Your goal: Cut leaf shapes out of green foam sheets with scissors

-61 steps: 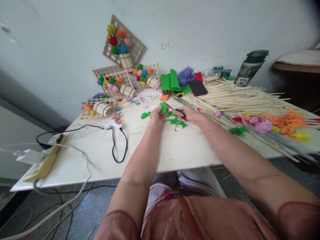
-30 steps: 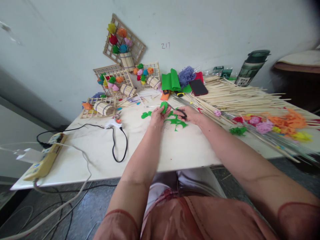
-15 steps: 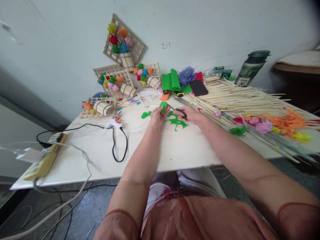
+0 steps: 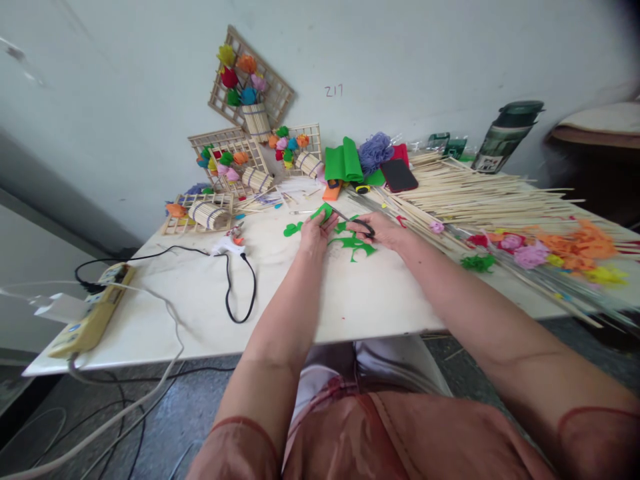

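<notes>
Shaping step in hand, I judge: small flat bright-green felt-like piece [image 4: 321, 212] at the scissors
My left hand [image 4: 314, 235] pinches the piece over the white tabletop [image 4: 380, 293]; my right hand [image 4: 379, 231] grips dark-handled metal scissors [image 4: 363, 225], tips by the piece's right edge, whether biting I can't tell. Curved green offcuts [image 4: 356, 247] lie between my hands, rounded green cutouts [image 4: 293, 229] beside my left. Next snip seems to call for a steady pinch, fingertips clear of the blades
</notes>
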Motion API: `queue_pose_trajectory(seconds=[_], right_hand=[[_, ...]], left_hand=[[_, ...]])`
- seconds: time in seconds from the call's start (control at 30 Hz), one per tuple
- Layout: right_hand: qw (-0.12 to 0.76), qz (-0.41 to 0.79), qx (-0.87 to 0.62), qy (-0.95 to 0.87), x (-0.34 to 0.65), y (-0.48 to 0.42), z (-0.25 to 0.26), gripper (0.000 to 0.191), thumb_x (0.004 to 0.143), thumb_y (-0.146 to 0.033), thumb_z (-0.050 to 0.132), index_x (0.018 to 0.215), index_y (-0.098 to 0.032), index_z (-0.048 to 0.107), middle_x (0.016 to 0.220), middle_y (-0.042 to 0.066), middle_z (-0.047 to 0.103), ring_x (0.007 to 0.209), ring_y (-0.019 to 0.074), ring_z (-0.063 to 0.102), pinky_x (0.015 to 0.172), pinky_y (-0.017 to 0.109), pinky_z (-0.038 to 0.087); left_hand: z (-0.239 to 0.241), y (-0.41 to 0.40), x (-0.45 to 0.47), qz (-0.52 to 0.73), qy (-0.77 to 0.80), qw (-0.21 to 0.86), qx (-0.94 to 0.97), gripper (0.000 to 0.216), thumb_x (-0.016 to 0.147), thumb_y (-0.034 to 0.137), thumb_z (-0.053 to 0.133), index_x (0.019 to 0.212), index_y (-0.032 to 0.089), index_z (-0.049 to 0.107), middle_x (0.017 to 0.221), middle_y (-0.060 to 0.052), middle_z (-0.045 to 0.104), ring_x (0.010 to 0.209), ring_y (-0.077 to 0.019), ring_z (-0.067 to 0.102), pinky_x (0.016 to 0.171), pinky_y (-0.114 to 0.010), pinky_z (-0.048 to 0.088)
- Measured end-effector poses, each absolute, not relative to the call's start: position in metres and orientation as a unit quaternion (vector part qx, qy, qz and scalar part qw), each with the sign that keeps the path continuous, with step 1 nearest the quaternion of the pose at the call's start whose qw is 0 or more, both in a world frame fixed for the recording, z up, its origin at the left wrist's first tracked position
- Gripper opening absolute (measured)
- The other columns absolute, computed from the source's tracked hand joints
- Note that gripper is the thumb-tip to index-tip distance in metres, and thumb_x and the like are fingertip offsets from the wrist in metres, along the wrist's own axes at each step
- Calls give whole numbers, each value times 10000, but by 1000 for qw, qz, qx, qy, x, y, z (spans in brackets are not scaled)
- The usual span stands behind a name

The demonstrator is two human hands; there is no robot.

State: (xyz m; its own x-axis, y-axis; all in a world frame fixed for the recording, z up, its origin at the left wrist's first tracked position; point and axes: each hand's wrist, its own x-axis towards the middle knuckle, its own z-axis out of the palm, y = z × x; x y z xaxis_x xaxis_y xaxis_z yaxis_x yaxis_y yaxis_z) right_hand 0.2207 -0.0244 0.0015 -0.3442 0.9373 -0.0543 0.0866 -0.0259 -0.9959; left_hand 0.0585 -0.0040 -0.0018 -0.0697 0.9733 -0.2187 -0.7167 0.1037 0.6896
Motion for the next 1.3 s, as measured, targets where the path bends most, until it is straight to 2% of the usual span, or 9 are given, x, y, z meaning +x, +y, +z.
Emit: queue_pose_trajectory(seconds=[0.13, 0.27, 0.4, 0.67, 0.93, 1.3], right_hand=[[370, 582, -442, -574, 219, -28, 5, 272, 759, -333, 766, 710, -125, 598, 479, -43, 488, 332, 34, 368, 292, 160, 225], [369, 597, -441, -559, 218, -30, 7, 250, 764, -314, 763, 734, -126, 602, 486, -45, 491, 338, 32, 376, 293, 148, 234], [372, 600, -436, -558, 219, -29, 4, 260, 759, -320, 766, 723, -137, 584, 494, -45, 497, 343, 32, 388, 296, 143, 254], [376, 588, -433, -570, 219, -26, 2, 297, 741, -367, 772, 697, -149, 574, 478, -44, 494, 328, 44, 375, 281, 168, 231], [380, 577, -442, -572, 215, -30, 8, 290, 746, -341, 769, 672, -144, 569, 457, -52, 463, 328, 38, 346, 284, 168, 211], [370, 564, -452, -584, 215, -31, 10, 241, 774, -281, 743, 676, -141, 574, 454, -48, 466, 304, 41, 343, 273, 178, 191]], left_hand=[[-3, -3, 58, 648, 351, 648, 193, 93, 835, 60, 580, 894, 95, 643, 783, -80, 731, 942, -227, 723, 939, -363, 541], [-3, -4, 59, 647, 351, 650, 189, 134, 817, 62, 604, 939, 98, 648, 915, -118, 743, 1015, -246, 704, 958, -379, 532], [-3, -4, 60, 639, 350, 660, 183, 236, 819, 68, 607, 1045, 125, 641, 989, -110, 746, 1025, -229, 702, 956, -363, 534], [-3, -4, 61, 636, 357, 655, 198, 167, 824, 61, 591, 970, 122, 642, 941, -101, 745, 1047, -240, 693, 962, -374, 532], [-5, -4, 59, 640, 353, 651, 206, 103, 826, 71, 585, 905, 118, 633, 860, -85, 739, 1007, -230, 706, 959, -371, 531], [0, -5, 59, 637, 371, 650, 187, 165, 837, 95, 567, 968, 117, 665, 910, -97, 747, 1020, -216, 701, 963, -352, 526]])
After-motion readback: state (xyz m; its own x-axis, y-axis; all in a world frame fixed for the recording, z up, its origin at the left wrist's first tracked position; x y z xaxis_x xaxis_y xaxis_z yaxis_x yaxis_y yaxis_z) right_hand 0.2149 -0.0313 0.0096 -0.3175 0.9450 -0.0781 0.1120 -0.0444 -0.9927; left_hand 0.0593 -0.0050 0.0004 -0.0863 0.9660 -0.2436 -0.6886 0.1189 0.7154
